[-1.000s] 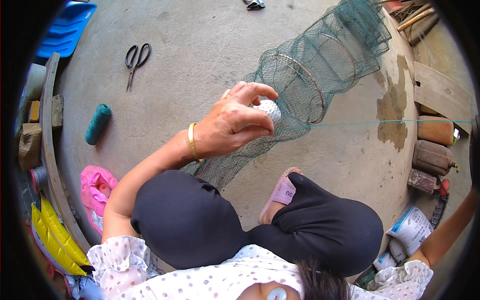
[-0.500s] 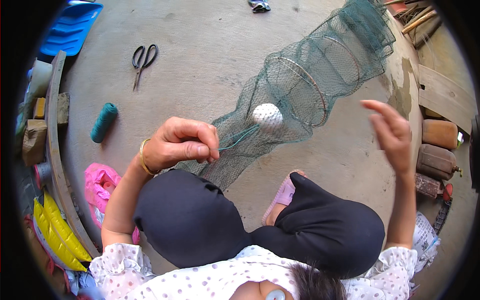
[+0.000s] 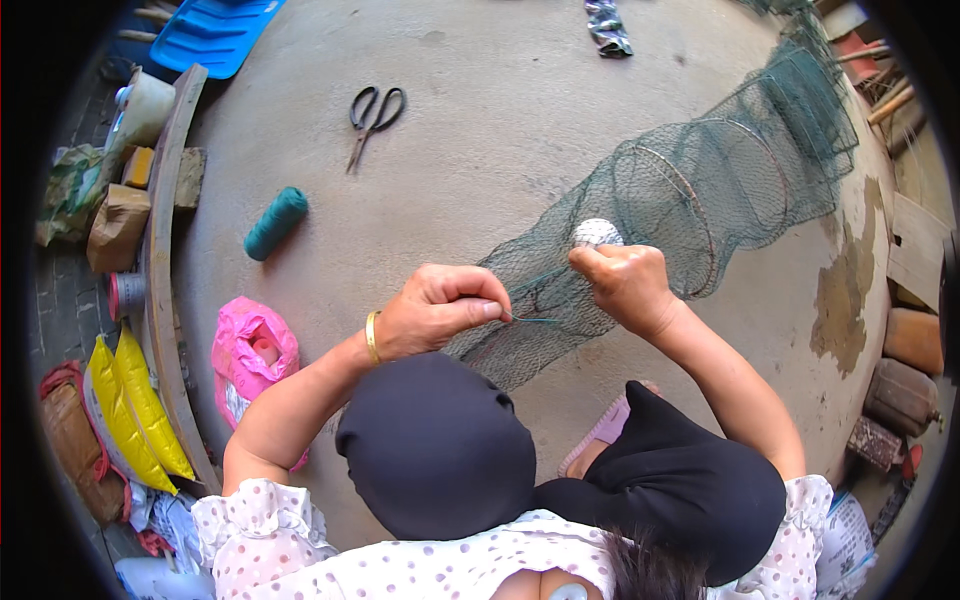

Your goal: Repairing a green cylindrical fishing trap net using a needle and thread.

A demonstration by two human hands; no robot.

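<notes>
My left hand [image 3: 455, 309], with a gold bangle at the wrist, pinches a thin green cord [image 3: 540, 321] between thumb and forefinger, above my left knee. The cord runs right toward the net. My right hand [image 3: 632, 283] is closed at the netting, just below a round white speckled thing [image 3: 598, 233]; what its fingers hold is hidden. The long green net trap [image 3: 655, 205], with round hoops inside, stretches from between my knees to the far right.
Black-handled scissors [image 3: 371, 126] and a green spool of twine [image 3: 276, 223] lie on the concrete floor left of the net. Nearer is a pink plastic bag [image 3: 252, 350]. A wooden plank [image 3: 160, 270] runs along the left side. A blue scoop [image 3: 217, 35] lies at the far left.
My right hand has come in from the right, raised and open before, to the net beside the white round thing, and closed. My left hand keeps its pinch on the cord. The view has shifted.
</notes>
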